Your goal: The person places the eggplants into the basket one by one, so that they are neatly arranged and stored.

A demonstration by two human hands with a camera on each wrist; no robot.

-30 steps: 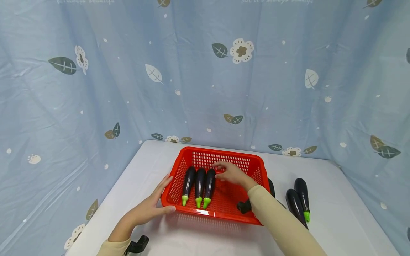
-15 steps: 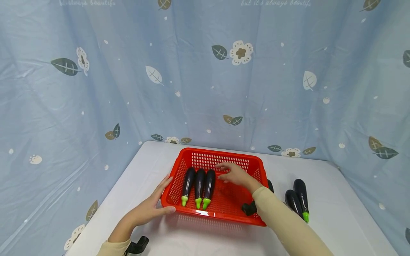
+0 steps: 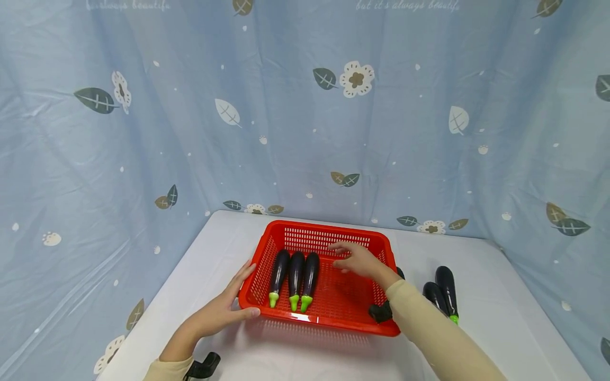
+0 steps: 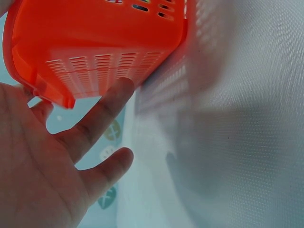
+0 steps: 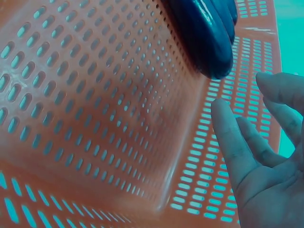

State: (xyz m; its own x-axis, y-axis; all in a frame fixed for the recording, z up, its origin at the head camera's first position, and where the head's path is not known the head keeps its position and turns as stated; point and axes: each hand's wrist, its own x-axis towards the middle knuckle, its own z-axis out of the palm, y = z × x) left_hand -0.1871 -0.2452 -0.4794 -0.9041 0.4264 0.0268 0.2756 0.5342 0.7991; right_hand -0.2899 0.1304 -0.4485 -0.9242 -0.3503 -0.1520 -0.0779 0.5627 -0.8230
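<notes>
Three dark purple eggplants [image 3: 295, 278] with green stem ends lie side by side in the left part of a red plastic basket [image 3: 350, 329]. My left hand [image 3: 221, 312] touches the basket's left front corner, thumb at the front rim; its fingers are spread and nearly straight along the outer wall in the left wrist view. Inside the basket, right of the eggplants, hovers my right hand [image 3: 359, 261]. Its fingers are loosely bent and apart, with nothing between them. The right wrist view shows the eggplant ends [image 5: 216, 61] beyond its fingertips, not touching.
Two more eggplants [image 3: 445, 288] lie on the white table [image 3: 500, 317] right of the basket, partly hidden by the right sleeve. A dark rounded thing [image 3: 401, 272] shows at the basket's right edge, its kind unclear. A blue patterned curtain [image 3: 286, 132] hangs behind the table.
My right hand has drawn rightward, away from the rightmost eggplant in the basket. My left hand has stayed at the basket corner, and the three eggplants lie as before.
</notes>
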